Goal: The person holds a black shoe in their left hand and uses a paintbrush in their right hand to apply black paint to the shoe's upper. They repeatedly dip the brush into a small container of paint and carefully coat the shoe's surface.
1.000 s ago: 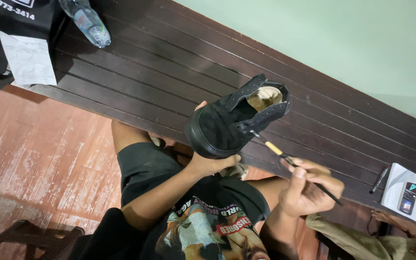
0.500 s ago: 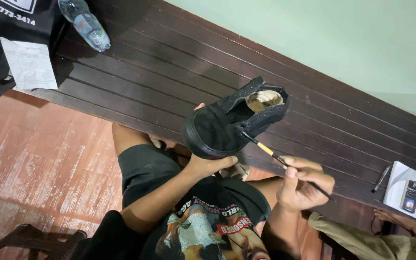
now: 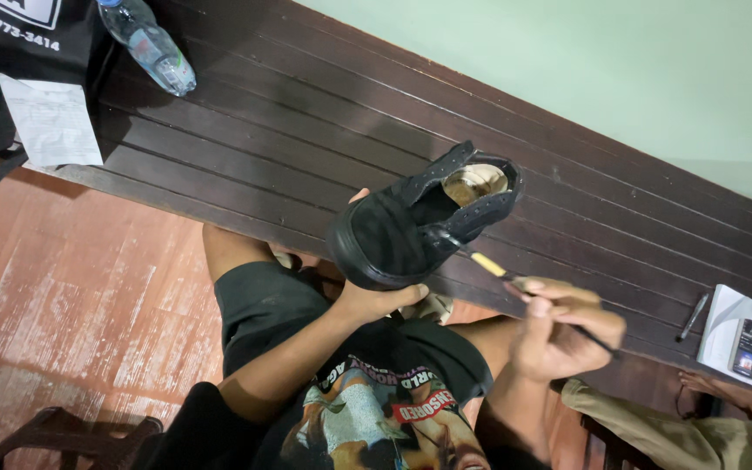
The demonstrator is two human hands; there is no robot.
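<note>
We log: dark slatted wooden bench [image 3: 324, 130] | clear plastic water bottle [image 3: 147, 42], white paper sheet [image 3: 52, 122], black pen [image 3: 693, 316], black fabric bag [image 3: 19, 35] resting on it

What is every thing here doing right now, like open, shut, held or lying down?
Black shoe: held up, unlaced, open at the top.
Left hand: gripping the shoe's sole.
Right hand: pinching a thin tool.
Thin tool: tip at the shoe's side.
Bottle: lying down, capped.
Pen: lying flat.
Phone: screen lit.

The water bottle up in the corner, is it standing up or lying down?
Lying down. The clear water bottle rests on its side on the dark wooden bench, beside the black bag and white paper.
</note>
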